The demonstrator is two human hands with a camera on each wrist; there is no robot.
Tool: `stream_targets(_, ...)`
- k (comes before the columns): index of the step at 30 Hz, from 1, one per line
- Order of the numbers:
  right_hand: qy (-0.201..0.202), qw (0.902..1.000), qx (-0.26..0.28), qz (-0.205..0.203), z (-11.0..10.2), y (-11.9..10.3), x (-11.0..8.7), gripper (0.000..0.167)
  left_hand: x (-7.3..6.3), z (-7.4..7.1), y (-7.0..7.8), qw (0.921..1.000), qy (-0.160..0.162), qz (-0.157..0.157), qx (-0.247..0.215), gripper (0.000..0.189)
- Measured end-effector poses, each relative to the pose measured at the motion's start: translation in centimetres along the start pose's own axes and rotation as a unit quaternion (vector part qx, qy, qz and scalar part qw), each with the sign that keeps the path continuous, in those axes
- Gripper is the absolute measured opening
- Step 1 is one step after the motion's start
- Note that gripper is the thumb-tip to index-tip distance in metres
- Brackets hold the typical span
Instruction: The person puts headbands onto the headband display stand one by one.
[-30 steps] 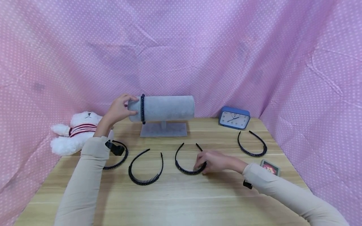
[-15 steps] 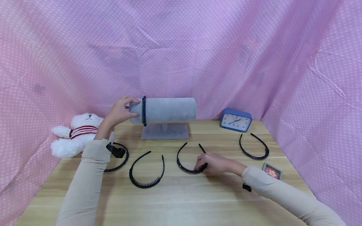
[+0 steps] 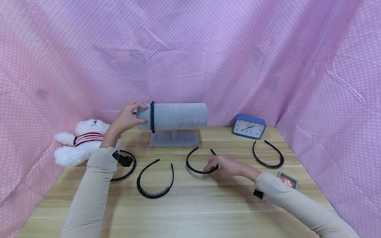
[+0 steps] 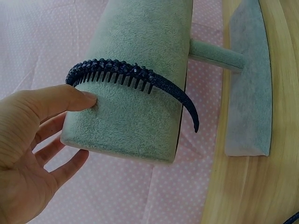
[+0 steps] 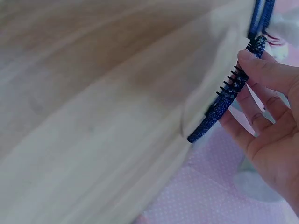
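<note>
My left hand [image 3: 126, 116] holds the left end of a grey velvet cylinder on a T-shaped display stand [image 3: 181, 115]. Its thumb lies on the near side, and the other fingers go partly out of sight behind, as the left wrist view shows. Just beside the thumb, a dark beaded headband [image 4: 117, 69] with comb teeth sits around the cylinder. My right hand [image 3: 227, 165] pinches another dark headband [image 3: 196, 170] by its right side, between thumb and fingers. In the right wrist view this headband [image 5: 229, 93] is tilted, teeth toward the tabletop.
More headbands lie on the wooden table [image 3: 190, 215]: one front centre [image 3: 153, 195], one partly behind the left sleeve [image 3: 126, 175], one at right [image 3: 269, 165]. A white plush bear [image 3: 69, 155], a blue alarm clock [image 3: 249, 127] and a small framed picture [image 3: 288, 180] stand or lie around.
The right hand has raised the pinched headband slightly off the table, away from me. The left hand keeps its hold on the cylinder. The head view has shifted a little.
</note>
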State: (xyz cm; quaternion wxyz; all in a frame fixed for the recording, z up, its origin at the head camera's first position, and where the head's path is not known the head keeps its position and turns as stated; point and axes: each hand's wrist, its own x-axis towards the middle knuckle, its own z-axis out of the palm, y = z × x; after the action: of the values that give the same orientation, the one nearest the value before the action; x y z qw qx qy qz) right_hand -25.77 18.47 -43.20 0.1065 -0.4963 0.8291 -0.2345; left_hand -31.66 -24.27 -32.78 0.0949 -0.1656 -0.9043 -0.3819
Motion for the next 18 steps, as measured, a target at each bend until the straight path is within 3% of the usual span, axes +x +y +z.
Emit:
stream_targets(7, 0.057, 0.997, -0.043, -0.029, -1.7, -0.5, 0.3, 0.035, -0.2, 0.0, 0.2, 1.0, -0.001, -0.005, -0.007, 0.05)
stream_targets(10, 0.07, 0.9962, -0.038, -0.034, -2.3, -0.7, 0.6, 0.032, -0.2, 0.0, 0.2, 0.9999, -0.003, -0.007, -0.011, 0.05)
stream_targets(18, 0.093, 0.9957, 0.002, 0.005, -3.8, -1.6, 0.4, 0.025, -0.3, 0.2, 0.2, 0.9998, -0.002, -0.016, -0.011, 0.05)
